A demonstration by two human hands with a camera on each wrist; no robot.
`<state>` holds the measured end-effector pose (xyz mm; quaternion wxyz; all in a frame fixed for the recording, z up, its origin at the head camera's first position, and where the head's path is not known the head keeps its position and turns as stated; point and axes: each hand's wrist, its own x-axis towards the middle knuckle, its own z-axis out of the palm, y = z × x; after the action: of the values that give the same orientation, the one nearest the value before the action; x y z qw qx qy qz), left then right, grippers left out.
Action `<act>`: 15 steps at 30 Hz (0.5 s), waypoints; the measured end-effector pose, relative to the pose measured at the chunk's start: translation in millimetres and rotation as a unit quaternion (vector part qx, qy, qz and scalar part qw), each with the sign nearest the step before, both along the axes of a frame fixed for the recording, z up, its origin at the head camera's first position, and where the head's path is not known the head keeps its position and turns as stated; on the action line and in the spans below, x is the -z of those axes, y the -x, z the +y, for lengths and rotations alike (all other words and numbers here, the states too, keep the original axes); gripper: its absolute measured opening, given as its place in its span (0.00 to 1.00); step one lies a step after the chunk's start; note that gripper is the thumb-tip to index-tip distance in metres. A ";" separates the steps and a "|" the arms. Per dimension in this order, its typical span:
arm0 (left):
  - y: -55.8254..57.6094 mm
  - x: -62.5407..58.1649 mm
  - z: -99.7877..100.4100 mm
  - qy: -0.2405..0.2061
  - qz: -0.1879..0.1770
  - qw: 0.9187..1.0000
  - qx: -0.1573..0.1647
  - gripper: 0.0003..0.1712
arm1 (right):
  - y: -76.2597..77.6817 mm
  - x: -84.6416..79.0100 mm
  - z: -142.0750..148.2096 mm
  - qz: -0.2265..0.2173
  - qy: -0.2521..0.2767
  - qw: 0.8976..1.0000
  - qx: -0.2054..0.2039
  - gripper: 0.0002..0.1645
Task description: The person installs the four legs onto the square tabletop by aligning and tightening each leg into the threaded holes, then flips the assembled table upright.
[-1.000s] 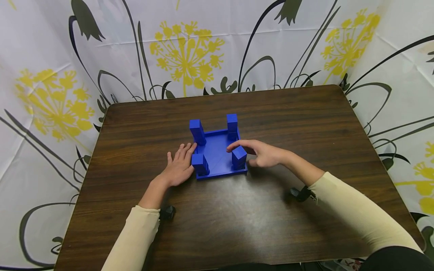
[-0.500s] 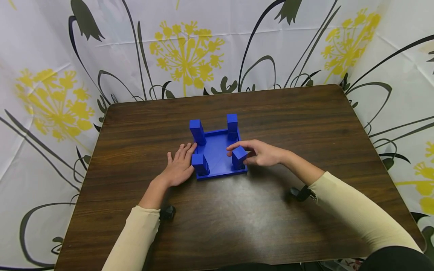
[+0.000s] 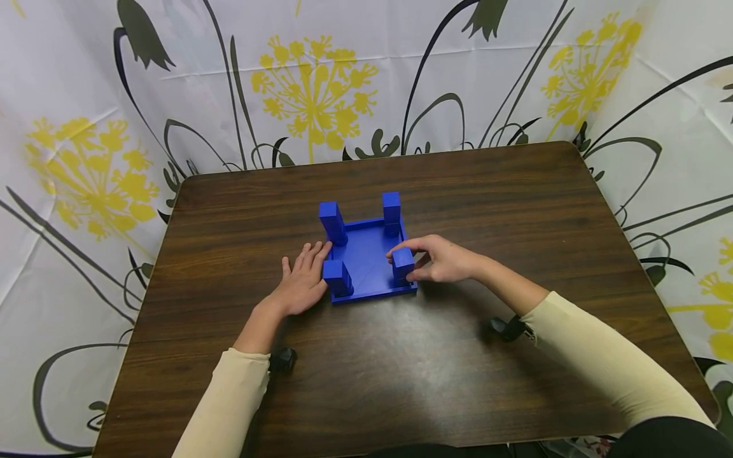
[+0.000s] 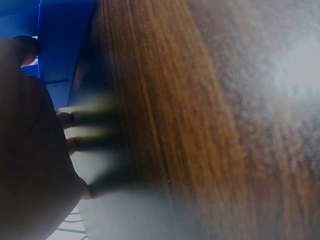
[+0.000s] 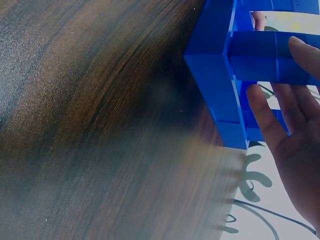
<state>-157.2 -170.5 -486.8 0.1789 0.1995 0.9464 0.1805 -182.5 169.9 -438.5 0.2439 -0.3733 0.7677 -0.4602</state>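
Note:
A square blue tray (image 3: 369, 257) with a low rim lies on the table, and a blue square post rises from each corner. My right hand (image 3: 448, 259) pinches the near right post (image 3: 403, 261) between thumb and fingers. In the right wrist view the thumb lies on that post (image 5: 252, 56), with the other fingers behind it. My left hand (image 3: 300, 281) rests with fingers extended along the tray's left side, fingertips at the rim. The near left post (image 3: 338, 278) stands beside its thumb. Farther back are the far left post (image 3: 332, 222) and far right post (image 3: 392, 212).
The dark wooden table (image 3: 366, 375) extends around the tray on all sides. Behind it hangs a white curtain (image 3: 217, 76) with yellow and grey flower prints. Black wrist cameras sit under both forearms, next to pale sleeves (image 3: 601, 356).
The right thumb and fingers have closed round the near right post. That post has turned from askew to nearly square with its corner. The left hand has stayed in place.

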 end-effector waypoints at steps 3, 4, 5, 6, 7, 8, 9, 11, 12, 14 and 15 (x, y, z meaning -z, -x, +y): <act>-0.3 -0.3 0.3 -0.002 0.001 1.000 -0.001 0.44 | 0.1 -0.1 0.4 -0.001 -0.001 1.000 -0.002 0.33; -0.3 -0.4 0.4 -0.002 0.000 1.000 -0.001 0.44 | 0.3 -0.2 0.5 -0.002 -0.001 1.000 -0.003 0.34; -0.3 -0.5 0.4 -0.002 0.001 1.000 -0.001 0.44 | 0.5 -0.3 0.5 -0.004 -0.002 1.000 -0.004 0.34; -0.1 -0.2 0.2 -0.004 0.000 1.000 -0.001 0.44 | 0.8 -0.3 0.7 -0.005 -0.003 1.000 -0.004 0.34; 0.1 0.2 0.0 -0.004 0.000 1.000 -0.001 0.44 | 1.1 -0.3 0.9 -0.007 -0.003 1.000 -0.005 0.34; -0.1 -0.3 0.1 -0.003 0.000 1.000 -0.001 0.44 | 1.2 -0.2 1.1 -0.009 -0.003 1.000 -0.006 0.34; -0.1 -0.3 0.1 -0.003 0.000 1.000 -0.001 0.44 | 1.6 0.0 1.2 -0.010 -0.003 1.000 -0.007 0.34; -0.1 -0.3 0.0 -0.003 -0.001 1.000 0.000 0.44 | 1.9 0.1 1.5 -0.015 -0.005 1.000 -0.011 0.35; -0.1 -0.2 -0.1 -0.003 -0.002 1.000 0.001 0.44 | 2.1 0.1 1.6 -0.016 -0.005 1.000 -0.013 0.35; -0.6 -1.0 0.2 -0.002 -0.002 1.000 0.001 0.44 | 2.3 0.3 1.7 -0.018 -0.005 1.000 -0.019 0.37; -0.6 -1.1 0.1 -0.002 -0.002 1.000 0.001 0.44 | 2.5 0.4 1.9 -0.020 -0.004 1.000 -0.022 0.38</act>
<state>-156.7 -170.3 -485.7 0.1802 0.2006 0.9455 0.1826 -185.0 171.8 -439.0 0.2707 -0.3800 0.7559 -0.4592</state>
